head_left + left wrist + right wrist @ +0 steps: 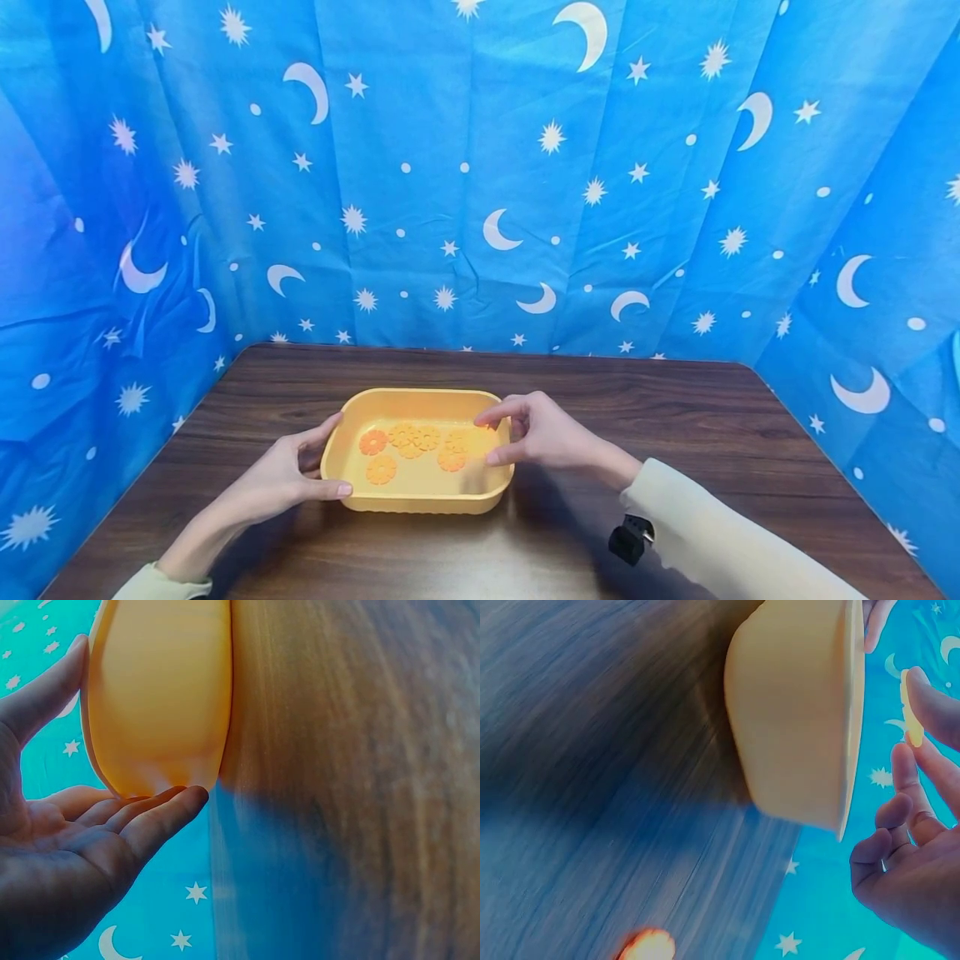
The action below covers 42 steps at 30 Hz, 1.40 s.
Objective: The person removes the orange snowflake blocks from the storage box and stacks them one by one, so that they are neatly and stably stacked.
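Note:
A yellow plastic tray [420, 503] with rounded corners stands on the table, holding several flat, notched, flower-shaped discs in orange and yellow. One orange disc [373, 442] lies toward its left end. My left hand [281, 477] holds the left end of the tray, thumb on the near corner and fingers along the end wall; the left wrist view shows these fingers against the tray wall [161, 690]. Above the tray's right end, my right hand [543, 433] pinches a thin yellow flower-shaped disc [912, 709] between thumb and forefinger, seen edge-on in the right wrist view.
The dark wood-grain table [675, 433] extends on both sides of the tray. Blue cloth [450, 183] printed with moons and stars hangs behind it and along the sides. A bright orange glow [649, 946] shows low in the right wrist view; its nature is unclear.

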Tool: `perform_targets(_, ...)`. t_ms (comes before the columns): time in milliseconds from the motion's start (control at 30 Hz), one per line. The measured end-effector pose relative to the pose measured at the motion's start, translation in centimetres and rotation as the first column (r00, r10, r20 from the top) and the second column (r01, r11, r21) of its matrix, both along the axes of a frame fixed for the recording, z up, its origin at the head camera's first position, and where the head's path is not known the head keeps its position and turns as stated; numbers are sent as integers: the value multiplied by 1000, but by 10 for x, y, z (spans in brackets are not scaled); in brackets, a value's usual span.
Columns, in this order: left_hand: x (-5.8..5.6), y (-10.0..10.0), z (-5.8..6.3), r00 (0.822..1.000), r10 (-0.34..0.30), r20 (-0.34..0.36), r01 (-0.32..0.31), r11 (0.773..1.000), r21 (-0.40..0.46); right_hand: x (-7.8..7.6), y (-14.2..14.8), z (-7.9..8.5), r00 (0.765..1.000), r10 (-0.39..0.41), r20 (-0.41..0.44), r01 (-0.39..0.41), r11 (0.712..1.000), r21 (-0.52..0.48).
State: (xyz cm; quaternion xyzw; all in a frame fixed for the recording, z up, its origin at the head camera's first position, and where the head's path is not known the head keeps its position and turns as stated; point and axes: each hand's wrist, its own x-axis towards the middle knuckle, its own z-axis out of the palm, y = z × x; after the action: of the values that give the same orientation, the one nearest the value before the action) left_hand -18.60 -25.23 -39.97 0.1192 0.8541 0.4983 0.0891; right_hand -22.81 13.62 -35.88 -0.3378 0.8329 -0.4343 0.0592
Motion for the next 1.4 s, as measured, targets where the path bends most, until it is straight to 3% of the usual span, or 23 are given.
perform_targets(233, 1, -4, 0, 1000, 4, -6, -4, 1000, -4, 4, 22, 0, 998, -53, 19, 53, 998, -23)
perform_targets(400, 1, -4, 0, 1000, 7, 2, -7, 1000, -6, 7, 38, -4, 995, -98, 34, 97, 995, 16)
perform_targets(733, 1, -2, -1, 1000, 13, 1, -13, 1000, -13, 14, 69, -20, 982, -173, 77, 170, 984, 49)
perform_targets(967, 1, 0, 0, 1000, 22, 10, -22, 1000, -23, 13, 93, -37, 973, -184, 138, 184, 983, 7)
perform_targets(1400, -1, 2, 0, 1000, 20, 9, -19, 999, -27, 9, 131, -54, 956, -278, 88, 274, 960, 61)
